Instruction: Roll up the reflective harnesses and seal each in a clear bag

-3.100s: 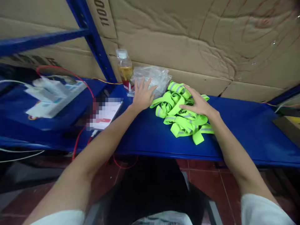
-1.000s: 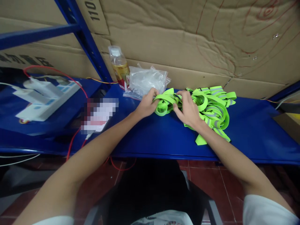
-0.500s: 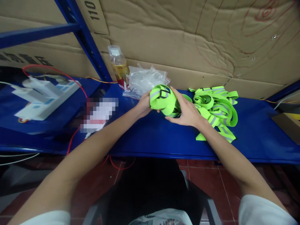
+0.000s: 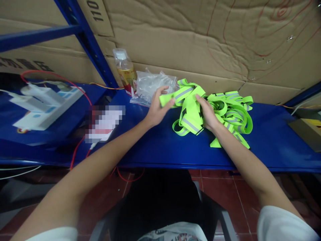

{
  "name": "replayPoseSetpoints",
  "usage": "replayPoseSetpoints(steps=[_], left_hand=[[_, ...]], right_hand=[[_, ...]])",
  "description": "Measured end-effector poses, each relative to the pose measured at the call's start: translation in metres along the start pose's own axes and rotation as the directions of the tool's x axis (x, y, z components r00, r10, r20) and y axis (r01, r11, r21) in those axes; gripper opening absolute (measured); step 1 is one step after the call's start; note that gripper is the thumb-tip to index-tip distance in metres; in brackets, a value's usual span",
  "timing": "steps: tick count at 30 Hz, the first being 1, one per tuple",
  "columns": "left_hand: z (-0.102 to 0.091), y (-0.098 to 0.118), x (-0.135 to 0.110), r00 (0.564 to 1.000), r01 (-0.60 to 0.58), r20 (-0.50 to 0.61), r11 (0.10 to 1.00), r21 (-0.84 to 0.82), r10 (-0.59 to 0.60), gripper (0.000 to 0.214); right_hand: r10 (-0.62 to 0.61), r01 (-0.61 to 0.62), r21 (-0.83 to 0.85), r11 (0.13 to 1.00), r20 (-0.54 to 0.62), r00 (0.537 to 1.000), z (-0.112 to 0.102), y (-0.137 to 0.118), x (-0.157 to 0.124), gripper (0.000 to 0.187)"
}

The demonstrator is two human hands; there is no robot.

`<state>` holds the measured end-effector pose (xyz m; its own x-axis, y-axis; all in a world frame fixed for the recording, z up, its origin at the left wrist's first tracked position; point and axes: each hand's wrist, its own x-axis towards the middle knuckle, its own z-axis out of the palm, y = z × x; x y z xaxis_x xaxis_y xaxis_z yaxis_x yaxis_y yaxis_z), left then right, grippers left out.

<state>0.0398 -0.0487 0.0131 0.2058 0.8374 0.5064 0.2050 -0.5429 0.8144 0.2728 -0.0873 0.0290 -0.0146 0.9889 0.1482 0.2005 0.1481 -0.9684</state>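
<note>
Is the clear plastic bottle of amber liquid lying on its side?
No, the clear plastic bottle stands upright on the blue metal shelf, beside the crumpled clear plastic bag.

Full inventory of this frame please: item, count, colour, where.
held strap: 1, neon green with grey stripe, strung between both hands
strap pile: 1 heap, neon green, on shelf right of the hands
plastic bags: small stack, clear, back of shelf
bottle: 1, clear with amber liquid, left of the bags
shelf: 1, blue, under everything
cardboard: several sheets, brown, behind shelf
white boxes: a few, far left
left hand: pinches the strap's end
right hand: grips the strap further along
</note>
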Motion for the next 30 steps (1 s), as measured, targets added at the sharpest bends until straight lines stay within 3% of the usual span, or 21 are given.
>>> replayPoseSetpoints(steps=[2,4,9,12,16,22,24,26,28,30], left_hand=[[0.002,0.007,-0.007,0.981,-0.194,0.054,0.95,0.243,0.186,0.087],[0.006,0.011,-0.011,0.966,-0.255,0.114,0.916,0.308,0.231,0.093],[0.007,-0.002,-0.007,0.995,-0.089,0.055,0.977,0.196,0.079,0.069],[0.003,-0.008,-0.003,0.999,-0.043,-0.027,0.987,0.158,0.048,0.054],[0.005,-0.004,-0.005,0.98,-0.153,-0.074,0.943,0.297,0.183,0.042],[0.009,0.01,-0.014,0.951,-0.157,-0.185,0.904,0.398,0.246,0.038],[0.006,0.016,-0.016,0.946,-0.275,-0.055,0.881,0.385,0.319,0.024],[0.005,0.021,-0.018,0.923,-0.384,0.141,0.867,0.318,0.358,0.026],[0.008,0.022,-0.021,0.901,-0.401,0.277,0.885,0.236,0.335,0.036],[0.013,0.017,-0.024,0.909,-0.332,0.327,0.923,0.195,0.257,0.057]], right_hand=[[-0.04,0.043,-0.043,0.998,0.067,0.997,-0.001,0.0,0.0,0.091],[-0.079,0.092,-0.081,0.992,0.158,0.984,-0.002,-0.001,-0.001,0.098],[-0.191,0.233,-0.144,0.962,0.258,0.947,-0.008,-0.007,-0.006,0.116],[-0.228,0.269,-0.212,0.94,0.201,0.953,-0.01,-0.007,-0.005,0.111],[-0.266,0.275,-0.326,0.905,0.074,0.961,-0.014,-0.004,0.001,0.092],[-0.393,0.302,-0.436,0.848,-0.135,0.909,-0.013,0.0,0.003,0.065],[-0.415,0.296,-0.433,0.852,-0.212,0.885,-0.009,0.002,0.002,0.058],[-0.42,0.324,-0.339,0.883,-0.265,0.868,-0.004,0.004,0.001,0.051],[-0.389,0.361,-0.15,0.92,-0.246,0.888,0.0,0.005,0.001,0.043],[-0.332,0.338,0.02,0.941,-0.137,0.933,0.002,0.005,0.0,0.037]])
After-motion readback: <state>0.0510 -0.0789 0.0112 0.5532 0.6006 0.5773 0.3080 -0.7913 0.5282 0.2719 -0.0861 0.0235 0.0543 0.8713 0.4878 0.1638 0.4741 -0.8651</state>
